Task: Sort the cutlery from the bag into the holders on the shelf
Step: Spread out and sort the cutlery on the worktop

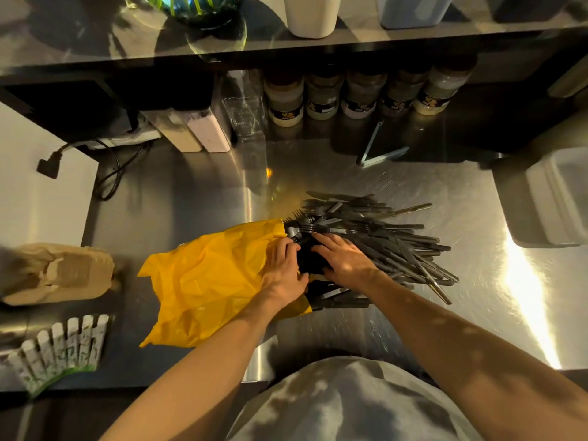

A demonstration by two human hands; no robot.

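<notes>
A person in a grey shirt [350, 405] is leaning over the steel tabletop [413, 329], both forearms reaching forward. The left hand [283, 268] is resting at the open mouth of a yellow plastic bag [206, 281], its fingers bending over the edge there; I cannot tell whether it is pinching the plastic, the handles or nothing. The right hand [345, 261] is lying released, its fingers stretching flat across the dark cutlery [397, 243], which is spilling from the bag's mouth and fanning out to the right over the tabletop in a loose heap of forks and knives. Left of the bag, a small white picket-fence container [63, 348] and a crumpled brown paper bag [57, 272] are sitting near the edge. A lidded plastic tub [556, 198] is standing at the far right. Further back, a row of labelled jars [353, 90] is lining the wall under the shelf [286, 49], where a white holder [310, 14] and a pale blue holder [413, 11] are standing side by side.
</notes>
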